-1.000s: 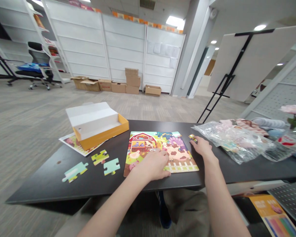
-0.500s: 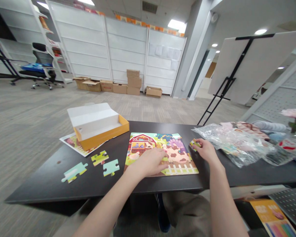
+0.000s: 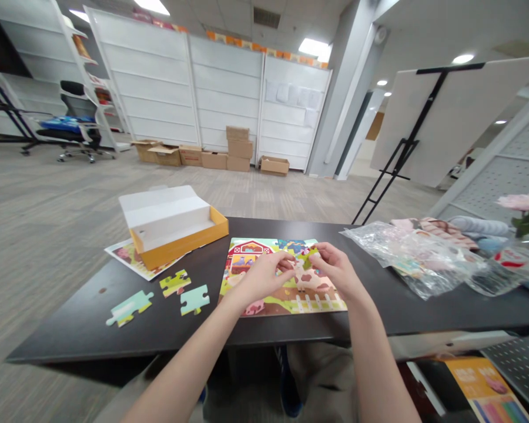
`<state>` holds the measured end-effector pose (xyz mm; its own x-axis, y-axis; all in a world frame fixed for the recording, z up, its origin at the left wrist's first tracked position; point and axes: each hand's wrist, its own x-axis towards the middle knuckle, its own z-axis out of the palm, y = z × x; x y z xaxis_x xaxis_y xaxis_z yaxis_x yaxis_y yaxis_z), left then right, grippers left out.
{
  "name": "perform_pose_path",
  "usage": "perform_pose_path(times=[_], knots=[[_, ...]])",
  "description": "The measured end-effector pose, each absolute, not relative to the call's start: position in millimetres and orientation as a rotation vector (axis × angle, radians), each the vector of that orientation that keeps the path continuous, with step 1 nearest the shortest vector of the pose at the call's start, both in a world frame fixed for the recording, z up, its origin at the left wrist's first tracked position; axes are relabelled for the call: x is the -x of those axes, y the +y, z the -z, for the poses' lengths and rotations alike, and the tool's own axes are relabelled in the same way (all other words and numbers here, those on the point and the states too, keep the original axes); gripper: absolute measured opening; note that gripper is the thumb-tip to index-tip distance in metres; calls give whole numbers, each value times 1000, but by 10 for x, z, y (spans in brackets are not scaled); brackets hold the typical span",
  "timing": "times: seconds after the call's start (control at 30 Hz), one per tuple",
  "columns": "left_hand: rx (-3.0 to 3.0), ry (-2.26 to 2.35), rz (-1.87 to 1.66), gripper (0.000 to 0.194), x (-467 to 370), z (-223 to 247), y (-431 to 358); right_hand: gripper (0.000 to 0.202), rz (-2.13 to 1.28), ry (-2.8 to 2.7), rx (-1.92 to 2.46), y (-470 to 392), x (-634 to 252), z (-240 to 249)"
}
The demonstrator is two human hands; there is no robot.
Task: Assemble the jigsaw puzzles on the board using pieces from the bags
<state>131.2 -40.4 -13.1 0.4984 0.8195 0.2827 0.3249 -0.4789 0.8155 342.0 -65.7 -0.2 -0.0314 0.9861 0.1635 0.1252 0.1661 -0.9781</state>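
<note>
A farm jigsaw puzzle (image 3: 320,302) with a red barn and a spotted cow lies flat in front of me, partly hidden by both hands. My right hand (image 3: 335,267) pinches a green puzzle piece (image 3: 307,257) above the upper right part of the picture. Close by on the left, my left hand (image 3: 267,276) hovers over the middle of the puzzle, fingers bent and apart from the thumb, with nothing seen in it. Three loose puzzle bits lie to the left: a long pale-blue one (image 3: 129,307), a yellow-green one (image 3: 174,284) and a light-blue one (image 3: 194,299).
An open yellow box (image 3: 183,245) with a white lid stands at the back left, on top of a printed sheet (image 3: 119,249). Clear plastic bags (image 3: 423,258) and a glass vase with a pink flower (image 3: 522,202) occupy the right of the black table (image 3: 264,336).
My right hand has moved left from the table beside the puzzle to above it, carrying the piece. My left hand has lifted off the puzzle, its fingers now bent.
</note>
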Motion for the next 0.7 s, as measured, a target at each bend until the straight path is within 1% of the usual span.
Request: perform_pose_path(times=[0.13, 0.43, 0.53, 0.7], knots=[[-1815, 895, -993, 19, -1338, 70, -348, 37, -1030, -1371, 1176, -637, -3287, -70], [-1767, 946, -1073, 25, -1128, -52, -289, 36, -1105, -1355, 1242, -523, -3079, 16], [-1791, 973, -1057, 26, -1040, -58, -290, 40, -1066, -1383, 1261, -519, -3086, -10], [-1794, 985, -1031, 28, -948, 33, -282, 40, -1013, -1400, 1268, -533, -3174, -21]])
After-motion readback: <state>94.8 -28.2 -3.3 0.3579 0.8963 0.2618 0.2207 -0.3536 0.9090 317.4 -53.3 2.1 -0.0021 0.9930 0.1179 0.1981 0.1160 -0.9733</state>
